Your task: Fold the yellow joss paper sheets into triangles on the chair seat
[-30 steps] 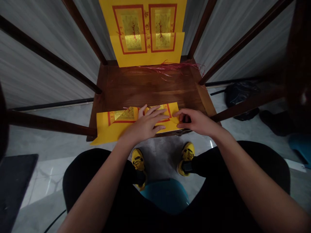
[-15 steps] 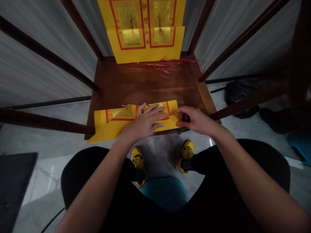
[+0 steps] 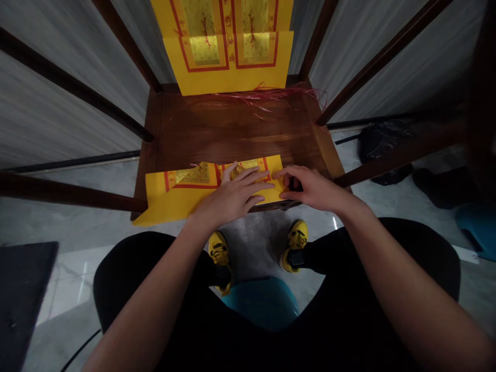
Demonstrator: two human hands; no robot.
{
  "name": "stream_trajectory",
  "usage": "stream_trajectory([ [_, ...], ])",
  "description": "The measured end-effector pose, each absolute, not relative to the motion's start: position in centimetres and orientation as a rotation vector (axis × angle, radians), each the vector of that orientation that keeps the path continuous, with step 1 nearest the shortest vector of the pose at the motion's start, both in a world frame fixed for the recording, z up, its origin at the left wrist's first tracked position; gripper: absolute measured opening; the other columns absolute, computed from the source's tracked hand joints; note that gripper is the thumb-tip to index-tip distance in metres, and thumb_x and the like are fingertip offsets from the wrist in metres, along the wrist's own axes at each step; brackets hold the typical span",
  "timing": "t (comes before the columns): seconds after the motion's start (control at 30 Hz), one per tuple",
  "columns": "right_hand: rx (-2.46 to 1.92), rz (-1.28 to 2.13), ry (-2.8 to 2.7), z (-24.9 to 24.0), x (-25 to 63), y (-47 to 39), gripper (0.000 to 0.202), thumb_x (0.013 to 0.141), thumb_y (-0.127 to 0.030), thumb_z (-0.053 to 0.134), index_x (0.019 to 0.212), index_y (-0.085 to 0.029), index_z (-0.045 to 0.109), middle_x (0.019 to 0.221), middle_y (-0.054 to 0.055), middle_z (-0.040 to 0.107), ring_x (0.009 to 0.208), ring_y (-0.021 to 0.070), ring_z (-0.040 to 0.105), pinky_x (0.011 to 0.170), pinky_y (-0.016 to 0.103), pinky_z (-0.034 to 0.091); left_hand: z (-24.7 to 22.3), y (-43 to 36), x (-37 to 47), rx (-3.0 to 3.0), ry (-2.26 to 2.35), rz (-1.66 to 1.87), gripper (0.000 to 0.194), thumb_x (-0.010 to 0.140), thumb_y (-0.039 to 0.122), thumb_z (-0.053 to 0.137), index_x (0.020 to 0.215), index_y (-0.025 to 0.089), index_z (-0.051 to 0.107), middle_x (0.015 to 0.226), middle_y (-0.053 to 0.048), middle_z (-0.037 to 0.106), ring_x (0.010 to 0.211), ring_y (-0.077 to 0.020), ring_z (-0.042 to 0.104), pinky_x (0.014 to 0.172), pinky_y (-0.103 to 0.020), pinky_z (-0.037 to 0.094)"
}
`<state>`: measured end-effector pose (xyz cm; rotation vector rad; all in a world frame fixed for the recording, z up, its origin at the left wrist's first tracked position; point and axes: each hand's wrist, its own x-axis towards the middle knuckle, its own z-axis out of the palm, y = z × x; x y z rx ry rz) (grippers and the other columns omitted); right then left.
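The left hand (image 3: 234, 194) lies flat near the middle of the frame, fingers spread, palm down on a folded yellow sheet (image 3: 182, 199). The right hand (image 3: 308, 186), just right of centre, is bent over that sheet's right end; its index finger and thumb are apart at the tips, and whether the curled fingers grip the paper I cannot tell. The two hands are near each other without touching.

The folded sheet stretches from left of centre to the right fingertips, along the lower edge of a brown wooden board (image 3: 232, 126). Its left corner juts past the board's edge, and red-bordered gold panels show along its upper part, one crossed by a slanting fold.

At the top centre, larger yellow paper (image 3: 232, 80) with two red-framed gold panels rests at the board's far edge. Thin red strands (image 3: 267, 98) lie beside its lower right corner. Dark wooden bars slope across both sides of the frame, before a grey wall (image 3: 77, 46).

Below the board are two yellow shoes (image 3: 219, 250) and, at bottom centre, a blue seat (image 3: 263, 299) between black-clad legs (image 3: 127, 279). A black bag (image 3: 383, 150) sits on the floor at right; a dark panel (image 3: 23, 299) fills the lower left.
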<state>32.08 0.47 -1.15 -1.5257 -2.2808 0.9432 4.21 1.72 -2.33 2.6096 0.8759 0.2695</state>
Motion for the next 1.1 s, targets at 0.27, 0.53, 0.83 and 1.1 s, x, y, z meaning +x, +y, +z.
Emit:
stream_trajectory([
  [0.27, -1.580, 0.773, -2.418, -1.3, 32.3, 0.0, 0.047, 0.094, -0.025, 0.072, 0.139, -0.038, 0.065, 0.114, 0.005, 0.070, 0.113, 0.0337, 0.061, 0.100, 0.050, 0.041, -2.5, 0.9, 4.6, 2.724, 0.871, 0.241, 0.044, 0.116, 0.018, 0.044, 0.157, 0.028, 0.058, 0.176, -0.006, 0.046, 0.169, -0.0254, 0.033, 0.138, -0.066, -0.007],
  [0.53, -1.617, 0.743, -2.386, -1.6, 32.1, -0.8, 0.062, 0.098, -0.023, 0.067, 0.155, -0.043, 0.055, 0.120, 0.005, 0.067, 0.117, 0.0345, 0.061, 0.105, 0.057, 0.043, -2.8, -0.7, 5.5, 2.670, 1.217, 0.249, 0.058, 0.119, 0.039, 0.034, 0.174, 0.020, 0.035, 0.183, -0.013, 0.028, 0.172, -0.0303, 0.026, 0.140, -0.065, -0.002],
  [0.83, -1.414, 0.425, -2.631, -1.4, 31.0, -2.9, 0.072, 0.101, -0.004, 0.044, 0.159, -0.044, 0.057, 0.135, 0.006, 0.068, 0.119, 0.0316, 0.059, 0.100, 0.052, 0.041, -2.9, -0.5, 5.9, 2.588, 1.338, 0.294, 0.065, 0.117, 0.039, 0.036, 0.177, 0.016, 0.027, 0.184, -0.017, 0.024, 0.172, -0.0362, 0.023, 0.139, -0.066, -0.005],
  [1.1, -1.517, 0.300, -2.574, -0.1, 32.2, -5.5, 0.039, 0.107, -0.022, 0.062, 0.137, -0.041, 0.077, 0.141, 0.003, 0.075, 0.121, 0.0356, 0.059, 0.102, 0.059, 0.039, -2.4, -0.6, 5.8, 2.612, 1.251, 0.207, 0.053, 0.116, 0.035, 0.045, 0.168, 0.039, 0.049, 0.186, -0.007, 0.022, 0.172, -0.0464, 0.011, 0.134, -0.078, -0.002],
])
